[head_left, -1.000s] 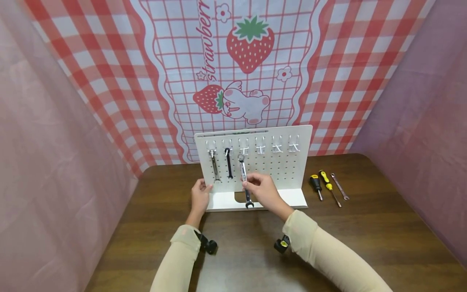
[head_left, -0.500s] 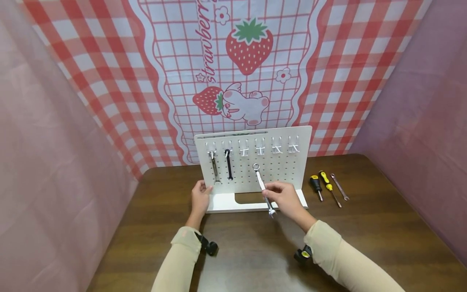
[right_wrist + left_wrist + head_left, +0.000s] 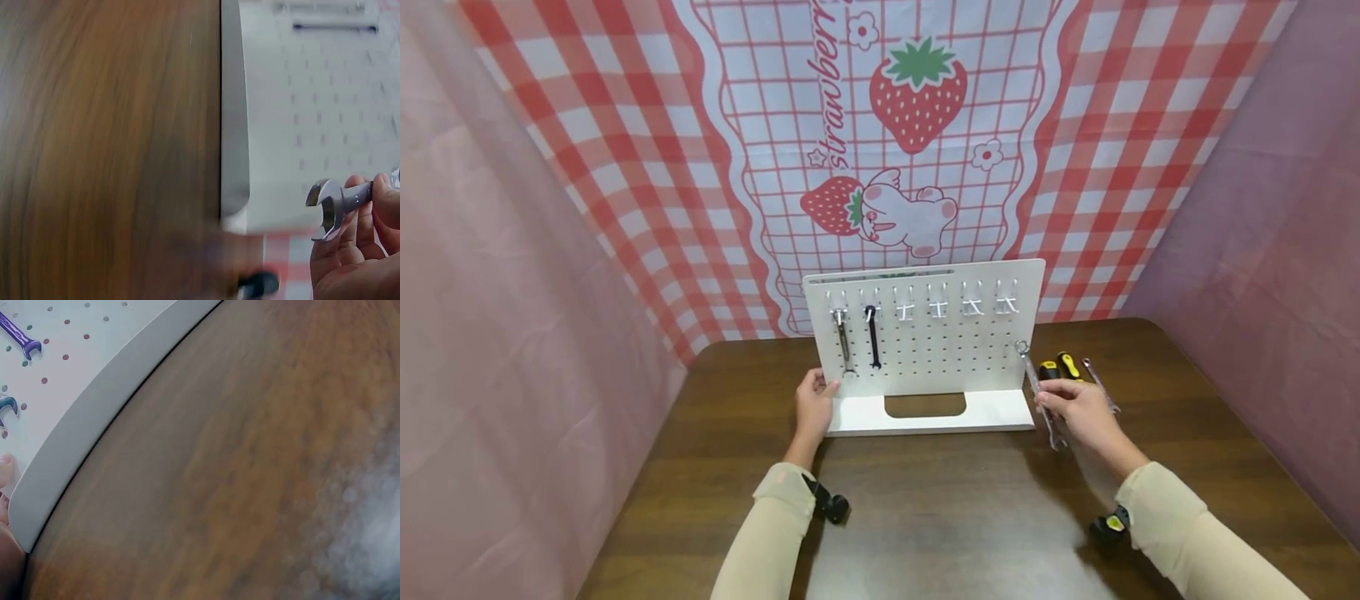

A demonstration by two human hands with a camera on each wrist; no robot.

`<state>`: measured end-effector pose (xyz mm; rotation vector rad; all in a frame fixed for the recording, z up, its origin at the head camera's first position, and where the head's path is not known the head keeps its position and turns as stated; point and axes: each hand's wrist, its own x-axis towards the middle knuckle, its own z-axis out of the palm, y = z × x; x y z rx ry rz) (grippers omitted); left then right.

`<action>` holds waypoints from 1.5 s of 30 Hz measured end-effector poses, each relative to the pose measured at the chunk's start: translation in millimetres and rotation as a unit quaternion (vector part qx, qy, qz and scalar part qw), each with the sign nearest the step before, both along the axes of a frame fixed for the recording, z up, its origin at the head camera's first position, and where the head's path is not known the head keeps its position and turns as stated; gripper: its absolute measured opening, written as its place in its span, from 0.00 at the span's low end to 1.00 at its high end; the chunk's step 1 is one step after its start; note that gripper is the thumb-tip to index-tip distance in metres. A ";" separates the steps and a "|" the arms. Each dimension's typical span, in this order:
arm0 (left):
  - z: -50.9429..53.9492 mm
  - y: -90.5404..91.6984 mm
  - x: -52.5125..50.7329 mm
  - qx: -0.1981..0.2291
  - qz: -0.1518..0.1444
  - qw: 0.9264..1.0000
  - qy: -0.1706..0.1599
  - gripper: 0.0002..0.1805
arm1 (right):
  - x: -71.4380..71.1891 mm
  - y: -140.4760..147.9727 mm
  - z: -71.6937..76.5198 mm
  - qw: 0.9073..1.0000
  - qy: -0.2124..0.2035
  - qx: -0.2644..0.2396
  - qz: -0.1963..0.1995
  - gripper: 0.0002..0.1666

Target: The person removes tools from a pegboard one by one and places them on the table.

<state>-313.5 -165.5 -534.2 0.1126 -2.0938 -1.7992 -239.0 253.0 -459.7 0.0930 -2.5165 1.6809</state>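
Silver wrench pinched beside the white pegboard

Our right hand has the wrench between thumb and bent fingers, ring end up and open end down, above the counter near the pegboard's lower right corner. Our left hand grips the board's left edge, thumb on its face. A silver hanging wrench and a dark wrench occupy the two leftmost hooks. Behind our right hand lie two partly hidden screwdrivers.
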 end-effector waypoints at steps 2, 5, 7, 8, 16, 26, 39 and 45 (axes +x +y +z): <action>-0.9 0.2 -0.7 -0.002 0.001 1.000 0.000 0.10 | -0.5 16.1 -0.7 1.000 -0.005 -0.001 -0.005 0.18; -3.1 -0.2 -1.5 -0.002 0.000 1.000 0.001 0.10 | -2.0 39.8 -1.2 1.000 -0.016 0.014 -0.011 0.19; -4.2 -0.2 -2.0 -0.003 0.000 1.000 0.001 0.09 | -4.4 54.7 -1.5 0.999 -0.025 0.029 -0.020 0.20; -4.7 -0.4 -2.5 -0.002 -0.001 1.000 0.001 0.09 | -6.3 62.2 -2.5 0.998 -0.031 0.039 -0.027 0.21; -3.5 1.2 -1.4 -0.008 0.000 1.000 0.001 0.09 | -32.2 111.5 -21.1 0.988 -0.057 0.106 -0.098 0.24; -2.8 1.7 0.3 -0.007 0.000 1.000 -0.001 0.09 | -55.9 144.4 -33.0 0.966 -0.071 0.218 -0.119 0.20; -5.0 0.0 -3.8 -0.014 0.003 1.000 0.005 0.09 | -71.7 148.5 -34.4 0.955 -0.061 0.265 -0.116 0.17; -3.0 0.1 -3.3 -0.013 0.002 1.000 0.004 0.09 | -74.9 146.0 -34.4 0.946 -0.044 0.300 -0.115 0.17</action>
